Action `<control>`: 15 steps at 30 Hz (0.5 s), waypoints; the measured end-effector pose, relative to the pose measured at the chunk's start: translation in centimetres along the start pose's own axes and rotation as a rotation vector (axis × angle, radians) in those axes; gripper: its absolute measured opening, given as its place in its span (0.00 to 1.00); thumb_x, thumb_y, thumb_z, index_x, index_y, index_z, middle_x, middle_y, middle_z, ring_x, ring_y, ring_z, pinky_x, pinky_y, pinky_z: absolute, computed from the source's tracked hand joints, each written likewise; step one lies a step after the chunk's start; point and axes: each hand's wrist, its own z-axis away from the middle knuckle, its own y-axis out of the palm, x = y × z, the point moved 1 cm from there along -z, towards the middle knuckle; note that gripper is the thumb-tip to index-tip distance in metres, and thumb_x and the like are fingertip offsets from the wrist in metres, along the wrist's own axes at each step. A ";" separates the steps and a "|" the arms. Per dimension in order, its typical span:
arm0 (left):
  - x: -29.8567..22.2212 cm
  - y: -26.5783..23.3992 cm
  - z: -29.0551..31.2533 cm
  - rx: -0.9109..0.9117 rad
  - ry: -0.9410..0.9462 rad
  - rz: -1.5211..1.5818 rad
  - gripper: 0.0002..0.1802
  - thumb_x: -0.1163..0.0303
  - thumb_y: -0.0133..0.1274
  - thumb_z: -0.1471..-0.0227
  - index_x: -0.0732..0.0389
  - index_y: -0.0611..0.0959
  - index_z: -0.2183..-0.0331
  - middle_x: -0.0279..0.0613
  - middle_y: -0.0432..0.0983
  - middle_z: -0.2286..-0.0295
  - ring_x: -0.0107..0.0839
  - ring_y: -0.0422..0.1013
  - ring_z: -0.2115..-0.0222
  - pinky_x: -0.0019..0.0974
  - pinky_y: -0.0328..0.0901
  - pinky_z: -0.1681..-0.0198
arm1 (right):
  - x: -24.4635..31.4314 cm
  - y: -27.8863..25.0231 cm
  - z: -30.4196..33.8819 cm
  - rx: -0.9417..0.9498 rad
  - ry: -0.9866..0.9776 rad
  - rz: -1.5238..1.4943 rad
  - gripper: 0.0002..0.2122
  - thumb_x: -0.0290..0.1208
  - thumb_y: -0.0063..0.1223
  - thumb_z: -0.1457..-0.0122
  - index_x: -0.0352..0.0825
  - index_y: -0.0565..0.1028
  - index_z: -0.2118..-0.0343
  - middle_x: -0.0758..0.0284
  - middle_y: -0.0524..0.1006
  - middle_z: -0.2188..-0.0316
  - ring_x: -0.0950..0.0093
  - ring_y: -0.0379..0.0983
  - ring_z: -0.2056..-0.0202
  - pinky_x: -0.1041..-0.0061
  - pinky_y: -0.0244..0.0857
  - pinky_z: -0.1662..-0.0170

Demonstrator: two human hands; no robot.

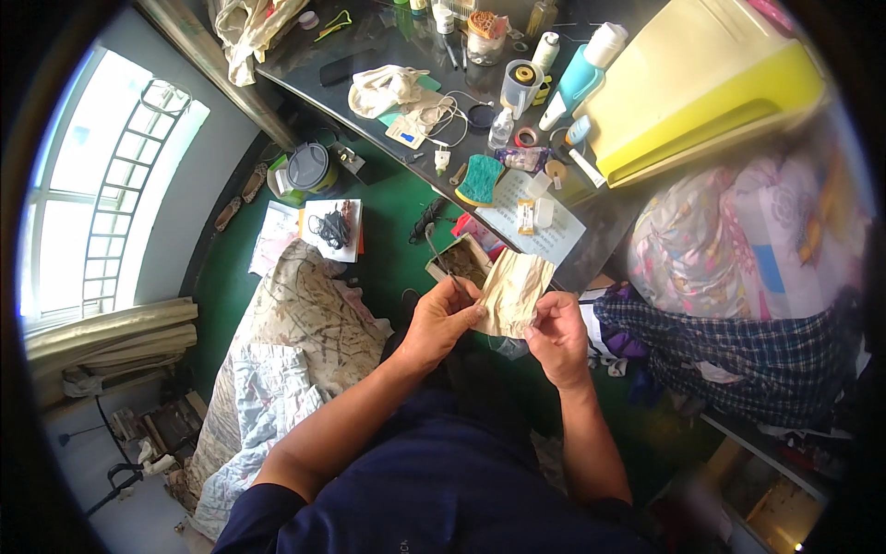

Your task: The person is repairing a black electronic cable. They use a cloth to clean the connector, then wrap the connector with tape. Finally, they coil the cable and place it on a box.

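While a person in a navy top (397,489) works beside a dark counter (397,46), I see a wrinkled cream piece (515,297), cloth or paper, I cannot tell which, held up just off the counter's near edge. The left hand (443,321), its fingers closed, grips the piece's left side, with a thin curved rod (437,256) also in its grasp. The right hand (558,340) pinches the lower right edge, fingers curled. A teal sponge (478,180) rests along the counter's near edge.
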 end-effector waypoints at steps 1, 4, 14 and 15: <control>0.2 -0.2 0.0 -0.008 0.012 -0.016 0.09 0.79 0.58 0.42 0.60 0.77 0.61 0.27 0.73 0.69 0.16 0.68 0.68 0.24 0.64 0.64 | 0.3 0.3 0.1 -0.001 0.004 -0.006 0.18 0.12 0.50 0.45 0.33 0.66 0.52 0.70 0.70 0.64 0.84 0.67 0.63 0.82 0.64 0.56; 0.7 -0.8 0.1 -0.044 0.018 -0.037 0.09 0.81 0.58 0.43 0.60 0.76 0.62 0.26 0.73 0.69 0.14 0.67 0.68 0.22 0.63 0.64 | 0.7 0.4 0.4 0.007 -0.020 -0.007 0.18 0.11 0.50 0.45 0.32 0.66 0.53 0.70 0.70 0.64 0.83 0.67 0.64 0.82 0.65 0.56; 0.3 -0.8 0.4 -0.039 0.014 -0.046 0.09 0.81 0.58 0.44 0.59 0.76 0.63 0.26 0.72 0.70 0.14 0.67 0.70 0.22 0.63 0.66 | 1.0 0.3 0.4 -0.094 -0.029 -0.169 0.15 0.15 0.51 0.46 0.33 0.67 0.55 0.71 0.70 0.67 0.83 0.67 0.64 0.83 0.64 0.57; 0.3 -0.9 0.4 -0.040 0.021 -0.063 0.09 0.81 0.58 0.44 0.60 0.76 0.63 0.26 0.72 0.71 0.15 0.67 0.70 0.22 0.63 0.66 | 1.1 0.4 0.5 -0.095 -0.033 -0.169 0.15 0.15 0.51 0.46 0.33 0.67 0.55 0.71 0.70 0.67 0.84 0.67 0.64 0.83 0.64 0.57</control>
